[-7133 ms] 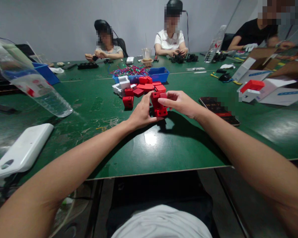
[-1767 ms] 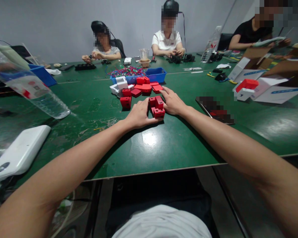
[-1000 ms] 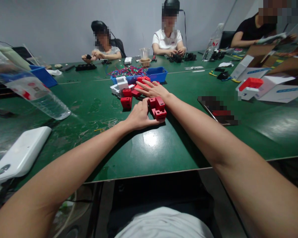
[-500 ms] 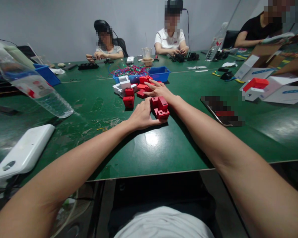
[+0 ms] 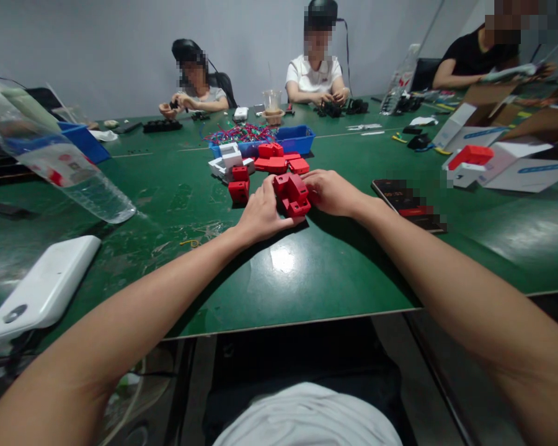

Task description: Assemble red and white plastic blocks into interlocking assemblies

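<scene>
My left hand (image 5: 260, 214) is closed around the near side of a cluster of red plastic box-like blocks (image 5: 292, 195) just above the green table, thumb below and fingers behind. My right hand (image 5: 332, 192) is at the cluster's right side, its fingers curled against the red blocks; its fingertips are partly hidden. Just behind lie more red blocks (image 5: 270, 164) in a loose pile. White plastic blocks (image 5: 230, 160) sit to the left of that pile, with a separate red block (image 5: 239, 192) standing in front of them.
A blue tray (image 5: 302, 141) with tangled coloured wires stands behind the blocks. A phone (image 5: 407, 204) lies to the right, near open white boxes (image 5: 516, 164). At left are a tilted water bottle (image 5: 88, 186) and a white device (image 5: 46, 282). Several people sit across the table.
My right hand has come back from the red pile to the right side of the cluster, its fingers now curled. The cluster has turned and shifted slightly in my left hand.
</scene>
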### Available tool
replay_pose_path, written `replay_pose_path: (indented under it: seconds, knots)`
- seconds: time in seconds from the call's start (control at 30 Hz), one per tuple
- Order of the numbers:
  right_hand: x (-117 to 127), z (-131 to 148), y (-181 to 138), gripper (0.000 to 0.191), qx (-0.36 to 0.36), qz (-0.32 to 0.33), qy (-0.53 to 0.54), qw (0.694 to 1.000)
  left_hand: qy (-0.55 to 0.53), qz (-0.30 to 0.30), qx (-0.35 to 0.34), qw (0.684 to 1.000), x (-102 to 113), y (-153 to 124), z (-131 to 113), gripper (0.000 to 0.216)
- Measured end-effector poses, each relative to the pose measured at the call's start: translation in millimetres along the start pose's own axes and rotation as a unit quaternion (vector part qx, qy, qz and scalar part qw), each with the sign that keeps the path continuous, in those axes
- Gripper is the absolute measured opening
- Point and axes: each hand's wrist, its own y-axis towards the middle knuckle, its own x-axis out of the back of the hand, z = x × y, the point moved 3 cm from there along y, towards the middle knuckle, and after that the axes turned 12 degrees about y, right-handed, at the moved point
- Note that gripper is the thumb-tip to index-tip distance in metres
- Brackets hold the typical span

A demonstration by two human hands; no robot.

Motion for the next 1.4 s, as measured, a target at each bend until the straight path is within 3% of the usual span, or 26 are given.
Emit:
replay_pose_path:
  seconds: [0.2,0.4,0.63,0.77,0.83,0.93,1.0,1.1,1.27,1.33,1.4]
  knots:
    - [-2.6,11.0,-13.6,0.025,-0.031,-0.016,-0.001,0.999,-0.032,-0.034,0.015,0.999,0.4,3.1,4.4,0.091]
    - [0.2,-3.1,-15.0,0.028,-0.054,0.075,0.018,0.996,-0.050,-0.036,0.014,0.998,-1.2,6.9,10.6,0.096]
    - [10.0,-0.4,-18.8,0.040,-0.047,0.095,0.018,0.994,-0.076,-0.029,0.011,0.997,-2.3,10.8,20.4,0.098]
    - [21.3,-1.4,-17.9,0.036,-0.139,0.057,-0.008,0.989,-0.086,-0.028,-0.001,0.996,-4.0,9.6,20.0,0.098]
    - [29.8,-3.5,-19.5,0.033,-0.203,0.047,0.051,0.977,-0.085,-0.032,-0.008,0.996,-5.1,8.7,18.8,0.100]
    - [43.2,-4.1,-24.5,0.036,-0.274,-0.007,0.234,0.933,-0.086,-0.041,-0.024,0.995,-6.5,7.8,16.3,0.100]
    - [48.6,-2.2,-29.2,0.037,-0.313,-0.051,0.369,0.874,-0.087,-0.044,-0.034,0.995,-7.0,7.4,14.7,0.099]
    - [45.2,5.6,-33.8,0.039,-0.348,-0.052,0.516,0.781,-0.083,-0.043,-0.041,0.995,-7.2,7.4,13.0,0.099]
    - [23.0,11.6,-27.4,0.036,-0.343,-0.109,0.651,0.668,-0.079,-0.041,-0.034,0.995,-6.4,7.3,12.1,0.099]
    - [12.4,10.2,-23.5,0.035,-0.344,-0.134,0.672,0.642,-0.080,-0.040,-0.033,0.995,-6.4,7.2,12.1,0.099]
    - [3.4,8.6,-21.2,0.030,-0.354,-0.148,0.671,0.634,-0.081,-0.042,-0.032,0.995,-6.8,7.2,12.4,0.099]
